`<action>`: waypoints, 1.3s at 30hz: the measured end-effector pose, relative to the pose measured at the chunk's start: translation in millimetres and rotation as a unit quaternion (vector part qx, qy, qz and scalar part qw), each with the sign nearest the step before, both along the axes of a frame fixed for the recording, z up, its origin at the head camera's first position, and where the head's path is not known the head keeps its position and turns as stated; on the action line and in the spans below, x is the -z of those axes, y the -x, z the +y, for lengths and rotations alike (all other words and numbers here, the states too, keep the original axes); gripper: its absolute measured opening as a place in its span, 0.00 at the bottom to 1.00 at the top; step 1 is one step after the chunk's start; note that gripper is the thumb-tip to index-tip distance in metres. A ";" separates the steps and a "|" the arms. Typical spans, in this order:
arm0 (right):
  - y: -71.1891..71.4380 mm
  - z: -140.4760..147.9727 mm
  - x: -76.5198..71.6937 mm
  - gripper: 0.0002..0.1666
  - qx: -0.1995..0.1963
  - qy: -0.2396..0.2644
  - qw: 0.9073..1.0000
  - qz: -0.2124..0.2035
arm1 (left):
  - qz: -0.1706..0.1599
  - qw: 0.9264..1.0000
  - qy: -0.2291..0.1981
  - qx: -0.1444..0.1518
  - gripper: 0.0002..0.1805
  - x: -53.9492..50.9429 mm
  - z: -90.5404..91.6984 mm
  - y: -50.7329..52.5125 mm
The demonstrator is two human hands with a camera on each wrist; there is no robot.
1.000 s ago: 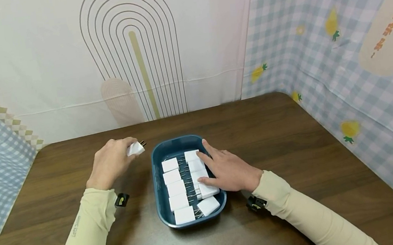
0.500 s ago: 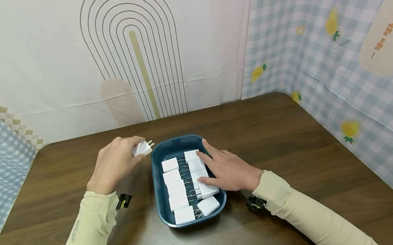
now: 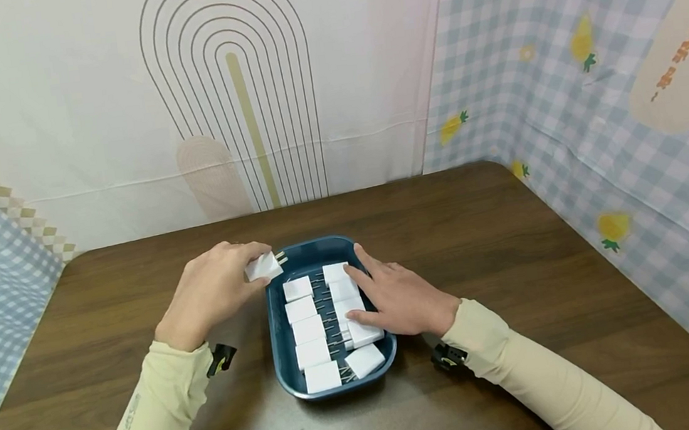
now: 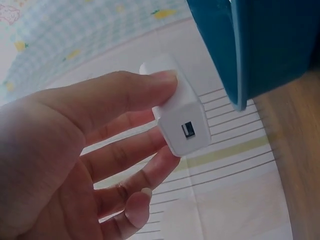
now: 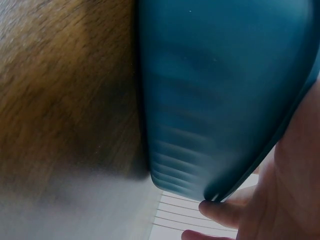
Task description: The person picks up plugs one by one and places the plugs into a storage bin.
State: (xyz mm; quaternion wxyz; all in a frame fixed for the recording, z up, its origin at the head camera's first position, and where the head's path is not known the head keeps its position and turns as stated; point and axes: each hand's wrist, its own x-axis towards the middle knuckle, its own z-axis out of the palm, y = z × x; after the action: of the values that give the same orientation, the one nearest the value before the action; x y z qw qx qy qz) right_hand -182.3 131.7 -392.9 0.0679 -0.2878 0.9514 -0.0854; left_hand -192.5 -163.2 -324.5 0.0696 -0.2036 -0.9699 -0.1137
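Observation:
My left hand point(image 3: 211, 289) pinches a white USB charger point(image 3: 263, 267) between thumb and fingers, at the upper left rim of the blue tray point(image 3: 278, 356). Its two metal prongs point right, over the tray. In the left wrist view, the USB port point(image 4: 188, 130) shows on the charger's end face. Inside the tray, several white chargers point(image 3: 313, 353) form a left column, prongs facing right. More chargers point(image 3: 344, 289) stand along the right side, partly covered by my right hand point(image 3: 409, 300). That hand lies over the tray's right rim, fingers spread and reaching onto the chargers.
One charger point(image 3: 365, 361) sits askew at the tray's lower right. The tray stands on a brown wooden table point(image 3: 483, 241). A pale patterned cloth point(image 3: 364, 62) hangs behind it, and a checked cloth point(image 3: 606, 140) on the right.
My left hand has carried the charger rightward, from left of the tray to its upper left rim. The right hand and the chargers in the tray have stayed put.

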 end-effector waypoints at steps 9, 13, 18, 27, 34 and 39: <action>0.1 -1.5 -0.3 0.50 -0.001 0.000 1.000 -0.001 | 0.000 0.999 0.022 0.026 0.25 0.8 9.2 -6.0; 0.0 -2.2 -1.0 0.50 0.002 -0.002 1.000 -0.003 | 0.007 0.999 0.030 0.037 0.25 2.5 14.0 -7.9; 0.0 -2.0 -1.5 0.50 0.001 -0.003 1.000 -0.002 | 0.004 0.998 0.037 0.050 0.26 4.2 20.4 -10.4; 0.2 -1.2 -1.3 0.50 0.001 -0.004 1.000 -0.005 | -0.026 0.996 0.058 0.062 0.27 10.6 30.3 -11.4; 0.2 -1.4 -0.5 0.50 0.000 -0.006 1.000 -0.004 | -0.034 0.994 0.064 0.081 0.26 17.0 34.0 -11.8; 0.5 -1.6 -1.3 0.50 0.002 -0.006 1.000 -0.005 | -0.048 0.993 0.066 0.085 0.26 20.4 35.9 -12.9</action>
State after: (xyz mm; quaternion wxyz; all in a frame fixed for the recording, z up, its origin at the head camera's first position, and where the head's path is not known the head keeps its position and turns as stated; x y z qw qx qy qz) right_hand -182.9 130.1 -391.6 0.0744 -0.2851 0.9522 -0.0811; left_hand -179.6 -127.4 -344.9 -0.0006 -0.2836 -0.9568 -0.0649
